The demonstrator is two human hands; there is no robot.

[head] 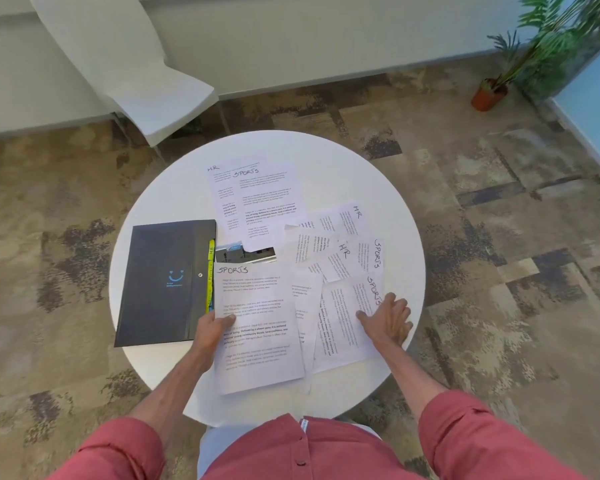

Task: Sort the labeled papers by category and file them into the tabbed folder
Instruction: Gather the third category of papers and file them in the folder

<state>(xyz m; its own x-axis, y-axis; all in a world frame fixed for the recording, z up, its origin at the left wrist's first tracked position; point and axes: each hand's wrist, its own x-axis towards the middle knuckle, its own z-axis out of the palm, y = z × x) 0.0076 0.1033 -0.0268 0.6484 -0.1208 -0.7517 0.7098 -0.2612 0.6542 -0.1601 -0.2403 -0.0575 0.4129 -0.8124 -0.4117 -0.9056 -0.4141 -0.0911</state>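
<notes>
- Head view: round white tabletop (pixel 326 157), with a person in a red shirt (pixel 291 452) at its near edge.
- Left hand (pixel 212 329) pinches the left edge of the front SPORTS sheet (pixel 257 341), thumb on top. The sheet reads upright to the wearer and lies at near centre, reaching almost to the near edge.
- Right hand (pixel 388 318) lies flat, fingers straight and spread, pressing on the sideways SPORTS sheet (pixel 343 327) near the right edge. It grips nothing.
- Dark tabbed folder (pixel 160 282) is closed on the left side of the tabletop, its near corner close to the left edge. Yellow-green tabs (pixel 210 282) stick out of its right side, just beside the front SPORTS sheet.
- Fan of sideways sheets (pixel 336 244) lies right of centre, overlapping: two headed HR, one headed SPORTS.
- Far centre: far HR sheet (pixel 219 188) with the far SPORTS sheet (pixel 271 199) overlapping its right part.
- Photo print (pixel 246 253) lies between the folder and the fan, just past the front sheet's top edge.
- Off the table: white chair (pixel 136 74) beyond the far left edge, potted plant (pixel 489 95) on patterned carpet (pixel 499 237).
</notes>
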